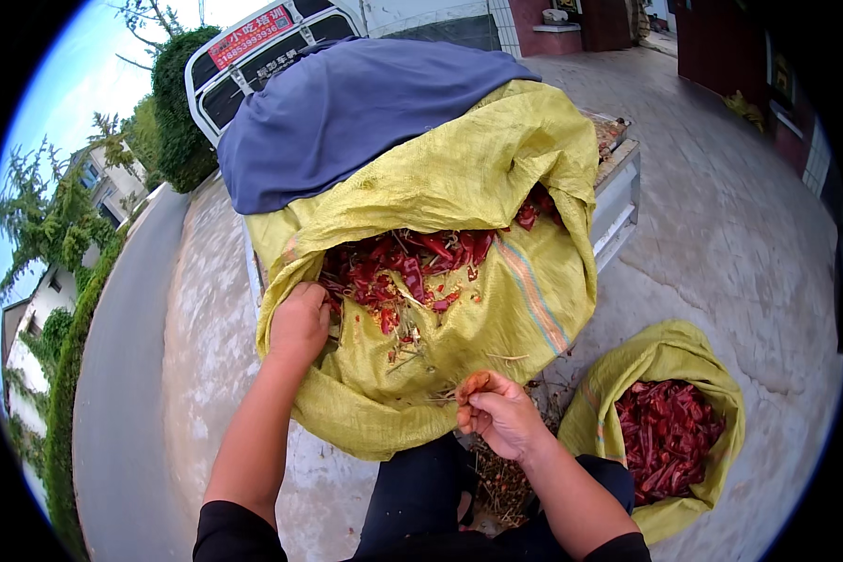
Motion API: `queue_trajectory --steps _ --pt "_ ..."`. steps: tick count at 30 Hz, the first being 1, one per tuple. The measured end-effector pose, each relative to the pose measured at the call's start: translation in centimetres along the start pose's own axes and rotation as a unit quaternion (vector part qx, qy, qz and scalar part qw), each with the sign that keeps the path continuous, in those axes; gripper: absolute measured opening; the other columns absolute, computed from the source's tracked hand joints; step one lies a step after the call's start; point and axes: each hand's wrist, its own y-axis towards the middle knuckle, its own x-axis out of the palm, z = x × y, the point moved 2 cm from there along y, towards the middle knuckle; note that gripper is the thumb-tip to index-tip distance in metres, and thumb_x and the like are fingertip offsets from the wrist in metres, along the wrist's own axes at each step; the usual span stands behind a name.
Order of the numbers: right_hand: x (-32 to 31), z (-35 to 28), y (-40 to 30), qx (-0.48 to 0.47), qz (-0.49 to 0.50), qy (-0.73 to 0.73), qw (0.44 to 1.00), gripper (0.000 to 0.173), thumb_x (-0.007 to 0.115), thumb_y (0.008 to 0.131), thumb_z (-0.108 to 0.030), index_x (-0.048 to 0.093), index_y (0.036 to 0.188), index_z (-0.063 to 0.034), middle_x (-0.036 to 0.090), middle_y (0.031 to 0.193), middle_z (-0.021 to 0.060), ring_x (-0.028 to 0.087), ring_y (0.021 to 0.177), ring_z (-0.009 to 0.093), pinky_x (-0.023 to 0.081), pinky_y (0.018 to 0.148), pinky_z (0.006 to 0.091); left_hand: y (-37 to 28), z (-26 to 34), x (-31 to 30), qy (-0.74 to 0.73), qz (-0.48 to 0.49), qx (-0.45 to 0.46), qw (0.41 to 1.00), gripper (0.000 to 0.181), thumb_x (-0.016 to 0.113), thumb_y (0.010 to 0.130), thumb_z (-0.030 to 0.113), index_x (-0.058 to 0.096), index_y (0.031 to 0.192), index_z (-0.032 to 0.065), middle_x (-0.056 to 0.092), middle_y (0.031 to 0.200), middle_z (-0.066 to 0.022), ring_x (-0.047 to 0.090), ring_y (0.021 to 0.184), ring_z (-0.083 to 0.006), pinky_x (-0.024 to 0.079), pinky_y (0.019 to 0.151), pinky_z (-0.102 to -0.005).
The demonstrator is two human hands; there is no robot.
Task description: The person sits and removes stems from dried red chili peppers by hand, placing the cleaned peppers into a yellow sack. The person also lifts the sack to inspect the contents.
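Observation:
A large yellow woven sack [449, 175] lies with its mouth towards me, spilling dried red chili peppers [414, 270] with stems, seeds and broken bits onto its lower flap. At the left edge of the mouth, my left hand [300, 321] reaches in beside the peppers. Its fingertips are partly hidden, so what it grips is unclear. Lower down, over the sack's front edge, my right hand [499, 414] pinches a discoloured orange-brown chili pepper [472, 386] between thumb and fingers. A second yellow woven sack [674, 344] stands upright on the ground to my right, full of dark red chilies [667, 442].
Blue-purple cloth [372, 112] covers the back of the large sack, which rests on a small truck's bed [618, 204]. Beyond it is the cab [274, 49], bearing a red sign with writing. Stems and scraps [506, 485] litter the ground between my legs.

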Motion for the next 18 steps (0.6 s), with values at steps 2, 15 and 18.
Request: queue_trajectory --steps 2,15,18 --pt "-0.3 0.1 -0.2 0.014 -0.006 -0.025 1.0 0.013 0.051 0.099 0.001 0.061 0.105 -0.004 0.064 0.096 0.0077 0.066 0.072 0.017 0.053 0.061 0.0311 -1.0 1.7 -1.2 -0.069 0.093 0.043 0.992 0.012 0.069 0.084 0.002 0.068 0.096 0.0015 0.071 0.115 -0.0173 0.07 0.099 -0.0374 0.057 0.086 -0.0408" --pt "1.8 2.3 -1.2 -0.022 -0.059 -0.081 0.995 0.031 0.06 0.107 -0.028 0.061 0.126 -0.0042 0.059 0.093 -0.0009 0.054 0.076 0.007 0.046 0.067 0.0227 -12.6 16.4 -0.4 -0.231 0.073 0.232 0.942 0.027 0.077 0.073 -0.004 0.073 0.098 0.0039 0.07 0.104 -0.0133 0.07 0.093 -0.03 0.058 0.08 -0.0375" --pt "1.6 1.2 -1.6 -0.014 -0.032 -0.122 0.992 0.029 0.063 0.106 -0.028 0.063 0.122 -0.0039 0.059 0.087 -0.0023 0.053 0.073 0.005 0.045 0.064 0.0216 -12.5 16.1 -0.5 -0.304 0.044 0.203 0.93 0.028 0.079 0.075 -0.001 0.074 0.102 0.0027 0.068 0.106 -0.0134 0.07 0.093 -0.0276 0.057 0.08 -0.0359"
